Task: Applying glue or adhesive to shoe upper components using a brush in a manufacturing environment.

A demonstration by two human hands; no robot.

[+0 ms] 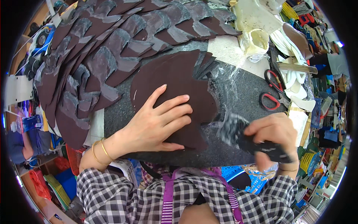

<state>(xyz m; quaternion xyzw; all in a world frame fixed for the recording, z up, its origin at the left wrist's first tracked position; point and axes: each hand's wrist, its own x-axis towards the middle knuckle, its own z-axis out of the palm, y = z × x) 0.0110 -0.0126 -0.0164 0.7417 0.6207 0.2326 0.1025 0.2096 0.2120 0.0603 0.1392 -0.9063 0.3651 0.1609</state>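
Observation:
My left hand (pixel 160 121) lies flat, fingers spread, on a stack of dark brown leather-like cut pieces (pixel 167 74). The stack has curved, notched edges, and several grey-coated edges fan out at its far right corner. In my right hand (pixel 274 130) is a black brush (pixel 235 130), its head smeared with whitish, glue-like stuff and blurred by motion. The brush head is just right of the stack's notched edge, over the dark work board (pixel 238 87); whether it touches the pieces I cannot tell.
Many overlapping brown pieces (pixel 130 28) with grey-coated edges cover the far and left side. At the far right stands a glue-crusted container (pixel 259 41). Red-and-black-handled scissors (pixel 271 101) lie at the right, near a wooden-handled tool (pixel 298 68) and white scraps (pixel 296 87).

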